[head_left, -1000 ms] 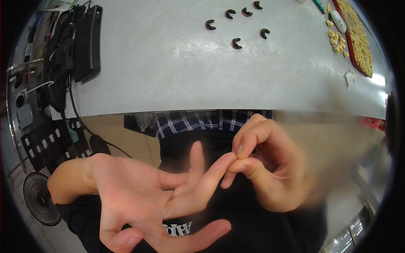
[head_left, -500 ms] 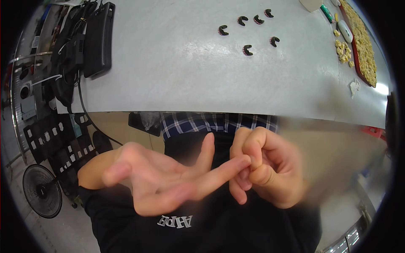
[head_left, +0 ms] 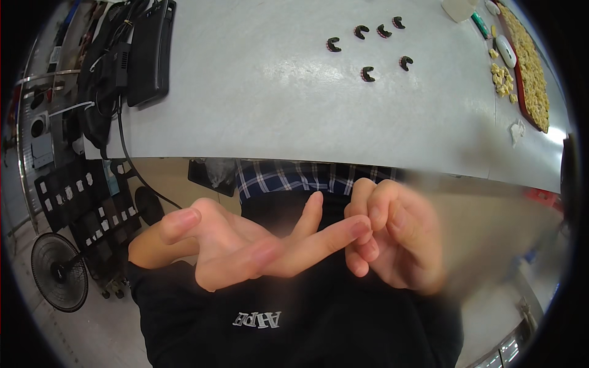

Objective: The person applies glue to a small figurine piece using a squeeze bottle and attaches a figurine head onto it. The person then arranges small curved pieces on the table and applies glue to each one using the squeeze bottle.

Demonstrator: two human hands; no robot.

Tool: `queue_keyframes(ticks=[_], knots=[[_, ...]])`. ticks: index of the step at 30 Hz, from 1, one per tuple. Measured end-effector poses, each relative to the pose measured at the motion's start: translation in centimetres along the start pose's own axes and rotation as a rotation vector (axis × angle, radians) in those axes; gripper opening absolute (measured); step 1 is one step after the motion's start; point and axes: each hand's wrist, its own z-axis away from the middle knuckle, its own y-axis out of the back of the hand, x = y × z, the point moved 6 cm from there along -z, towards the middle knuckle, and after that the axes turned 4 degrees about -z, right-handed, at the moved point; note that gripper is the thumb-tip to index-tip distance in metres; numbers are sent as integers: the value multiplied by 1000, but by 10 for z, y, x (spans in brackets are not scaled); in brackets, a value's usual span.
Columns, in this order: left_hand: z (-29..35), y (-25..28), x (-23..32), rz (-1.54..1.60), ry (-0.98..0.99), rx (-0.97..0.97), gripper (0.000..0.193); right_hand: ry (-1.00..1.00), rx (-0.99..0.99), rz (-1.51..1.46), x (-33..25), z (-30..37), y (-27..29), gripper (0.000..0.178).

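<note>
In front of my dark top, my left hand (head_left: 245,248) is turned palm up, its fingers spread. One outstretched left fingertip meets the curled fingers of my right hand (head_left: 402,245). The right fingers are drawn together around that fingertip; whether anything small sits between them is hidden. Both hands are off the table, near its front edge. Farther off, several small dark horseshoe-shaped pieces (head_left: 367,74) with pinkish edges lie apart from each other on the grey-white table (head_left: 257,116).
At the table's left lie a black flat device (head_left: 150,58) and cables (head_left: 126,138). On the right stand a red-rimmed tray (head_left: 532,73) of pale yellowish pieces, some loose pieces (head_left: 502,80) and a white oval object (head_left: 506,51). A black fan (head_left: 59,271) stands at lower left.
My right hand has shifted slightly up and its fingers have loosened and rearranged at the left fingertip. The left hand has tilted, its thumb higher. The view has moved a little.
</note>
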Motion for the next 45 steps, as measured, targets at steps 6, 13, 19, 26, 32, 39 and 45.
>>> queue_keyframes(ticks=[6,13,19,26,32,39,45], knots=[[-3,-1,1,22,-45,44,26,12,-183,-219,0,3,3,23],[-5,-3,-2,-1,-174,105,31,-36,-107,-80,-10,6,2,21],[-6,-2,-4,-30,-301,170,44,-69,-60,13,-15,8,0,20],[-2,1,-4,-53,-449,249,63,-105,-10,37,-16,10,2,20],[0,9,-3,-131,-558,198,63,-139,62,18,-19,13,2,13],[-1,0,1,-145,-523,147,61,-104,59,333,-27,9,-6,20],[-2,6,11,-118,-459,123,59,-154,185,568,-36,6,-8,18]])
